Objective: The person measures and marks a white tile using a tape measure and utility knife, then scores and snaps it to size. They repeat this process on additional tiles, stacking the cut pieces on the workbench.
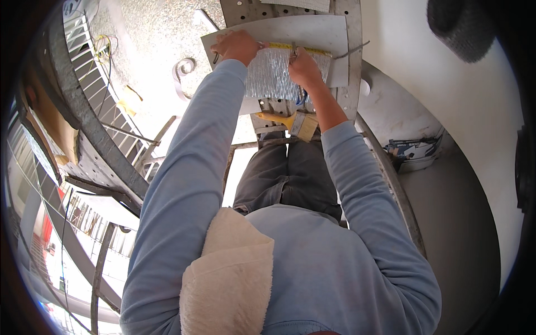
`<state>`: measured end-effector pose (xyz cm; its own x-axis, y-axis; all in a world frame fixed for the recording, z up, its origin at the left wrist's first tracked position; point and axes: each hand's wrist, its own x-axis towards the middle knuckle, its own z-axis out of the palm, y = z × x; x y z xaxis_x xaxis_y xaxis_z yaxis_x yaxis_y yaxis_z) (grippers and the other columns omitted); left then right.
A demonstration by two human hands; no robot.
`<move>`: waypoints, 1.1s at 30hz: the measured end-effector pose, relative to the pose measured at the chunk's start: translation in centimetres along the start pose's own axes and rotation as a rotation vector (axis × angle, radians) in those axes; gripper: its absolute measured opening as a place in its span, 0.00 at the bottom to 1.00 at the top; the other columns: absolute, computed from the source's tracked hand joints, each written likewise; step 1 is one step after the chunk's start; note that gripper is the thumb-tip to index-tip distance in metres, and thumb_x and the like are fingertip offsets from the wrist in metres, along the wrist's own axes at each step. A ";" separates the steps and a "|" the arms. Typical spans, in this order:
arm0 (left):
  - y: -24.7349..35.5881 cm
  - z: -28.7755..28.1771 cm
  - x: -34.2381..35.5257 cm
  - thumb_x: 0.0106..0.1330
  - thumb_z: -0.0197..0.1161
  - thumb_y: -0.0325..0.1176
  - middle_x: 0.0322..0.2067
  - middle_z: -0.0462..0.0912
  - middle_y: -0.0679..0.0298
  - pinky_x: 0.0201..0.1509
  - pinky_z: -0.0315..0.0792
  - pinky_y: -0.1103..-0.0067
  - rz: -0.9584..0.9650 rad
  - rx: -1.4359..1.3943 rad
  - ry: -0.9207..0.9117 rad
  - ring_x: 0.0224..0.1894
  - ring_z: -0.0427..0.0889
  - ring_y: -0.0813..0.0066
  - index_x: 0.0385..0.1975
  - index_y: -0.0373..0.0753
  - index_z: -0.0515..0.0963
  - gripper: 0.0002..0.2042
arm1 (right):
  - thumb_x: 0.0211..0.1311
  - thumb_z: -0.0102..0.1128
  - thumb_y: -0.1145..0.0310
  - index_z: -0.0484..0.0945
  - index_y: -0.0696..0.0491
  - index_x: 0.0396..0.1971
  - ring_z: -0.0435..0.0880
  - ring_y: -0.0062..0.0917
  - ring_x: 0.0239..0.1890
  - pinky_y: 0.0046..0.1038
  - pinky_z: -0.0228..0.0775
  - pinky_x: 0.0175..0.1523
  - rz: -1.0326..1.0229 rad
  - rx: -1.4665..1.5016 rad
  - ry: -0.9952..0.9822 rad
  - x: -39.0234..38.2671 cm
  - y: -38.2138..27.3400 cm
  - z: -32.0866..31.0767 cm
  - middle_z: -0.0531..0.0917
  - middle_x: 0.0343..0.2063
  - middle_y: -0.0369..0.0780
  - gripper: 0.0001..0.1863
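A silvery ribbed foil sheet (268, 75) lies on a flat grey-white panel (338, 33) in front of me. A yellow measuring tape (279, 46) stretches along the foil's far edge. My left hand (237, 46) is closed at the tape's left end, near the panel's left side; a dark metal loop shows below its fingers. My right hand (305, 68) is closed around a blue-handled tool (301, 96), its metal tip against the tape; whether it is pliers or scissors I cannot tell. A paintbrush (287, 120) with a yellow handle lies nearer me.
The panel rests on a perforated metal plank (355, 72) of a scaffold. A thin dark rod (352, 50) sticks out to the right. At right is a curved white wall (463, 95) with a ledge holding a bundle of items (413, 151). Railings (100, 84) and cables stand left.
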<state>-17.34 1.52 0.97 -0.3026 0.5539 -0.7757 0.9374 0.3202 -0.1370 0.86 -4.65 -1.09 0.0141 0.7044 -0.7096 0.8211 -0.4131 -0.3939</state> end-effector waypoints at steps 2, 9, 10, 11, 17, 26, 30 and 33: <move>-0.1 0.3 0.2 0.55 0.68 0.73 0.72 0.71 0.59 0.66 0.66 0.48 -0.009 -0.020 0.013 0.76 0.63 0.50 0.65 0.49 0.78 0.43 | 0.65 0.62 0.63 0.88 0.56 0.34 0.87 0.38 0.40 0.35 0.77 0.51 -0.233 -0.243 -0.095 1.6 0.8 -0.3 0.89 0.37 0.41 0.12; -0.7 1.5 0.7 0.54 0.71 0.70 0.59 0.82 0.52 0.61 0.68 0.44 0.050 -0.067 0.105 0.65 0.74 0.45 0.54 0.44 0.86 0.37 | 0.52 0.74 0.61 0.91 0.51 0.23 0.87 0.33 0.40 0.33 0.79 0.49 -0.741 -0.846 -0.263 4.6 2.9 0.0 0.91 0.29 0.36 0.09; -0.6 1.4 0.7 0.54 0.72 0.70 0.59 0.82 0.52 0.61 0.68 0.44 0.046 -0.065 0.097 0.65 0.75 0.46 0.53 0.45 0.86 0.37 | 0.51 0.74 0.61 0.91 0.50 0.23 0.87 0.33 0.40 0.32 0.79 0.49 -0.714 -0.809 -0.268 4.8 3.0 0.0 0.91 0.29 0.36 0.09; -0.6 1.4 0.7 0.54 0.72 0.70 0.59 0.82 0.52 0.60 0.68 0.44 0.041 -0.066 0.090 0.65 0.75 0.46 0.53 0.45 0.86 0.37 | 0.50 0.75 0.61 0.91 0.49 0.24 0.87 0.33 0.39 0.32 0.79 0.49 -0.688 -0.771 -0.272 4.9 2.9 0.0 0.91 0.29 0.36 0.08; -0.6 1.0 0.4 0.53 0.72 0.70 0.60 0.82 0.53 0.62 0.68 0.44 0.036 -0.082 0.086 0.66 0.74 0.46 0.53 0.44 0.86 0.38 | 0.46 0.75 0.65 0.90 0.49 0.18 0.88 0.34 0.41 0.33 0.80 0.48 -0.549 -0.574 -0.393 4.7 2.3 -1.6 0.90 0.30 0.40 0.05; -0.1 0.4 0.2 0.51 0.70 0.73 0.65 0.78 0.61 0.61 0.71 0.50 -0.007 -0.015 0.024 0.69 0.71 0.54 0.59 0.52 0.83 0.40 | 0.48 0.73 0.67 0.92 0.47 0.22 0.88 0.39 0.40 0.35 0.82 0.49 -0.399 -0.491 -0.416 3.8 0.4 -2.7 0.88 0.40 0.48 0.03; -0.2 0.6 0.2 0.52 0.70 0.73 0.65 0.77 0.61 0.61 0.70 0.48 -0.008 -0.017 0.033 0.69 0.71 0.53 0.59 0.52 0.83 0.40 | 0.49 0.73 0.66 0.93 0.47 0.24 0.89 0.39 0.39 0.35 0.82 0.49 -0.456 -0.721 -0.450 3.4 -1.2 -3.4 0.89 0.37 0.47 0.03; -0.3 0.7 0.3 0.53 0.70 0.72 0.66 0.76 0.59 0.62 0.68 0.45 0.009 -0.035 0.053 0.70 0.70 0.50 0.58 0.49 0.84 0.39 | 0.49 0.74 0.67 0.93 0.47 0.25 0.90 0.38 0.39 0.35 0.83 0.49 -0.529 -0.843 -0.501 3.3 -2.2 -3.8 0.90 0.34 0.45 0.03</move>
<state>-17.62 1.02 0.31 -0.3034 0.5966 -0.7430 0.9338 0.3413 -0.1073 1.27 0.77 -0.32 -0.5280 0.2843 -0.8002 0.7827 0.5285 -0.3287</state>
